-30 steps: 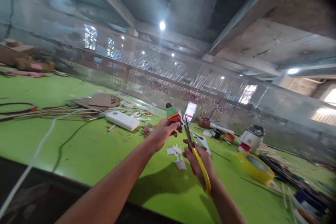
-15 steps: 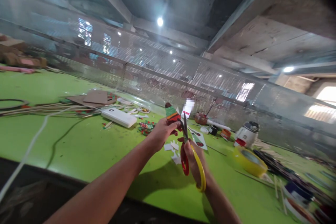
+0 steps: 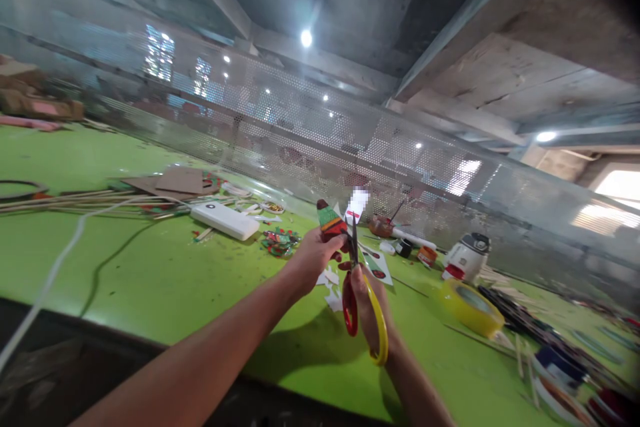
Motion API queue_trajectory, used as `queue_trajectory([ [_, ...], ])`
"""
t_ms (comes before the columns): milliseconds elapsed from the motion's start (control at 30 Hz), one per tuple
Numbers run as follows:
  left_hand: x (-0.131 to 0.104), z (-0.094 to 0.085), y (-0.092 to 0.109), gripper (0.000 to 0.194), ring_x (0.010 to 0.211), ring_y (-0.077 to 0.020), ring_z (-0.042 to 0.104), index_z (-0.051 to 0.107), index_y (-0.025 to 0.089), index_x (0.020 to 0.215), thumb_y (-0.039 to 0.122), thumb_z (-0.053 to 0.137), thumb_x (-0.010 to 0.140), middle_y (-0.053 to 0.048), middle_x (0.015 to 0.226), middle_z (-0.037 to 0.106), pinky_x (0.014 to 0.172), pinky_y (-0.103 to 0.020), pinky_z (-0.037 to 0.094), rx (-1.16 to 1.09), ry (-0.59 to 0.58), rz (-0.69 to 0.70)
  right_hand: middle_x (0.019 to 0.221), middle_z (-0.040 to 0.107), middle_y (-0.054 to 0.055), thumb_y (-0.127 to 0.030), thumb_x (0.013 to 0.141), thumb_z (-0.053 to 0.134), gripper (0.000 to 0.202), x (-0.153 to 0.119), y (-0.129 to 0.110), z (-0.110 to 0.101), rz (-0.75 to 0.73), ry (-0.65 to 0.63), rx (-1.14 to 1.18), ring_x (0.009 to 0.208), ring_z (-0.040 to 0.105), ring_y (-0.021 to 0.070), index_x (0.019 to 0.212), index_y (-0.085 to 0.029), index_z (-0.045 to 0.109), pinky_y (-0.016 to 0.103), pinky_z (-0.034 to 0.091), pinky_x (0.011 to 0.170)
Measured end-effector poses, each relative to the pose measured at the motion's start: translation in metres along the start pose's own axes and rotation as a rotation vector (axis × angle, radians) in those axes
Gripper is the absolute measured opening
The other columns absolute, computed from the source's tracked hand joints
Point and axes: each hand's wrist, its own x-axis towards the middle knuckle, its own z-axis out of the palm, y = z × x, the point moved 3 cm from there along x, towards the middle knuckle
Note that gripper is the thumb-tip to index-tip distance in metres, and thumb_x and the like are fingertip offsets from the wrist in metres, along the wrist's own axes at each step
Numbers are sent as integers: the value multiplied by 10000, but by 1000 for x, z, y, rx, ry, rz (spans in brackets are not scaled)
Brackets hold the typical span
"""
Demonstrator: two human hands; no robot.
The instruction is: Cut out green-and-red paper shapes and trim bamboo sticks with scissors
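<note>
Between its thumb and fingers my left hand point(image 3: 317, 255) pinches a painted paper cutout point(image 3: 331, 219), striped green, yellow and red with a dark brown tip. My right hand point(image 3: 367, 293) grips scissors point(image 3: 355, 250) that have one red and one yellow handle loop. The blades point up and away, right beside the cutout's right edge; whether they touch it I cannot tell. White paper scraps point(image 3: 334, 298) lie on the green table point(image 3: 200, 300) below the hands. Behind my right hand rests a printed sheet point(image 3: 379, 267) with green and red shapes.
To the left are a white power bank point(image 3: 225, 220) with a cable, a pile of painted cutouts point(image 3: 280, 242), thin sticks and cardboard point(image 3: 183, 180). On the right stand paint jars point(image 3: 427, 255), a white bottle-like container point(image 3: 466, 257) and a yellow tape roll point(image 3: 473, 307). Perforated sheeting runs behind.
The cutout and my left hand have shifted slightly right and down, nearer the scissor blades. The whole view has moved a little. Both hands keep their hold.
</note>
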Motion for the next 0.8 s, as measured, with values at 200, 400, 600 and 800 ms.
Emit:
queue_trajectory([
  [200, 0, 0, 0, 95, 662, -122, 500, 591, 134, 710, 219, 630, 728, -33, 694, 574, 605, -257, 384, -27, 3, 1, 474, 443, -45, -693, 809, 376, 562, 0, -1, 0, -1, -10, 4, 387, 394, 104, 923, -181, 578, 220, 329, 390],
  [400, -2, 1, 2, 118, 653, -121, 512, 597, 126, 707, 236, 633, 727, -33, 687, 582, 609, -254, 395, -20, 7, -12, 491, 432, -51, -704, 799, 374, 565, -1, -2, 1, 17, -14, -11, 394, 379, 94, 879, -172, 550, 214, 332, 395],
  [600, 0, 0, 0, 108, 639, -117, 513, 599, 119, 705, 222, 634, 711, -29, 678, 584, 588, -246, 388, -28, 24, -8, 480, 425, -43, -709, 798, 362, 588, 0, 1, 0, 28, -10, -24, 420, 384, 104, 872, -159, 560, 208, 319, 388],
  [800, 1, -2, 1, 89, 654, -125, 529, 614, 116, 729, 204, 607, 721, -39, 698, 603, 591, -252, 394, -1, -9, 3, 474, 472, -20, -733, 781, 351, 654, 1, 0, -2, 66, -6, -56, 418, 422, 119, 942, -151, 603, 217, 327, 379],
])
